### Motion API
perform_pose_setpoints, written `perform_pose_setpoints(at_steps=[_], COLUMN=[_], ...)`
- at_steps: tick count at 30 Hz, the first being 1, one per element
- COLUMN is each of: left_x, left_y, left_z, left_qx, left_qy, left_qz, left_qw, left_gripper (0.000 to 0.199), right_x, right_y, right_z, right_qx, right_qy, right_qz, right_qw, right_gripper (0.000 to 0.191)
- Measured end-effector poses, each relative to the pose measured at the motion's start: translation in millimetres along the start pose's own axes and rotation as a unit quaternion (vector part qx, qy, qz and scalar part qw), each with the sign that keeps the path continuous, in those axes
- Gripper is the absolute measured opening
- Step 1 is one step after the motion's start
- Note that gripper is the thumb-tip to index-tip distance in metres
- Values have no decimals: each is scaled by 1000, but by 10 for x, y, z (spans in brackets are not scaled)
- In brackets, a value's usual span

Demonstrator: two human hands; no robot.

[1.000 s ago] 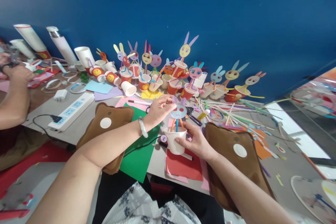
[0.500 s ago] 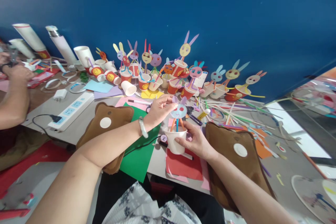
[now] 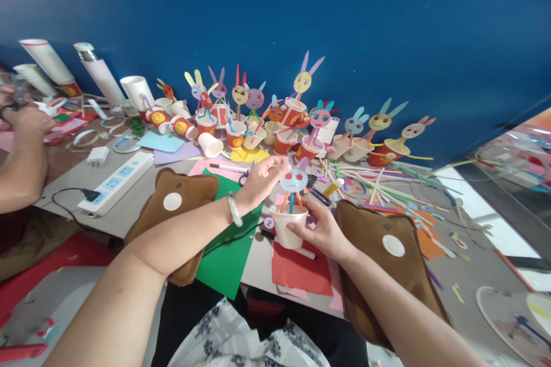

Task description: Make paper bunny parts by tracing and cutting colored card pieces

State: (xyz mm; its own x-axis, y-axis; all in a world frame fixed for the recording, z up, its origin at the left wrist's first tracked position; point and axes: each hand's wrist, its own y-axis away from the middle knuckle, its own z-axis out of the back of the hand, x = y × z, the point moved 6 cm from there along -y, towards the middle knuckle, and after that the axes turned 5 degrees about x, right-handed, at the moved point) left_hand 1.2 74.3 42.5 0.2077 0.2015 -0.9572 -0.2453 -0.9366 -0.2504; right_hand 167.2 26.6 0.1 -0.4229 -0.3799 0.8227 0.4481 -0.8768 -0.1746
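My right hand (image 3: 321, 229) grips a white paper cup (image 3: 290, 230) by its side, just above a red paper sheet (image 3: 301, 272). Orange and blue straws (image 3: 291, 202) rise from the cup and carry a light blue paper bunny head (image 3: 294, 180) with red eyes. My left hand (image 3: 258, 180), with a pale bangle (image 3: 235, 208) on the wrist, reaches in from the left. Its fingertips pinch the bunny head's left ear. Both forearms rest over brown bear-shaped cushions (image 3: 176, 206) (image 3: 383, 252).
Several finished cup bunnies (image 3: 303, 83) stand in a row against the blue wall. Loose straws (image 3: 379, 183) litter the right side. A green sheet (image 3: 228, 252), a power strip (image 3: 116, 180) and another person's arm (image 3: 21, 155) lie to the left.
The cup and bunny head have shifted slightly up and right. My left hand's fingers have stretched out further toward the ear. My right hand keeps its hold.
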Motion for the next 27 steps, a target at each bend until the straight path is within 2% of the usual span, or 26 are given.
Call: perform_pose_setpoints(at_steps=[3,6,12,18,27], left_x=[99,200,301,372,469], left_y=[-22,-52,-12,42,-4], left_z=[1,-2,-92,-174,-177], left_qx=[4,23,107,142,132], left_qy=[38,44,43,48,29], left_qz=[37,68,106,114,86], left_qw=[999,996,988,982,987], left_gripper=[51,53,59,67,65], right_x=[-8,-45,-159,-141,-143], right_y=[-17,-25,-12,-9,-40], right_z=[95,199,291,264,228], right_qx=[-50,-103,-176,-190,-178], right_qy=[-15,-36,-52,-72,-60], right_qz=[-2,-6,-13,-21,-8], right_qw=[999,994,983,979,982], right_gripper=[49,53,59,74,74])
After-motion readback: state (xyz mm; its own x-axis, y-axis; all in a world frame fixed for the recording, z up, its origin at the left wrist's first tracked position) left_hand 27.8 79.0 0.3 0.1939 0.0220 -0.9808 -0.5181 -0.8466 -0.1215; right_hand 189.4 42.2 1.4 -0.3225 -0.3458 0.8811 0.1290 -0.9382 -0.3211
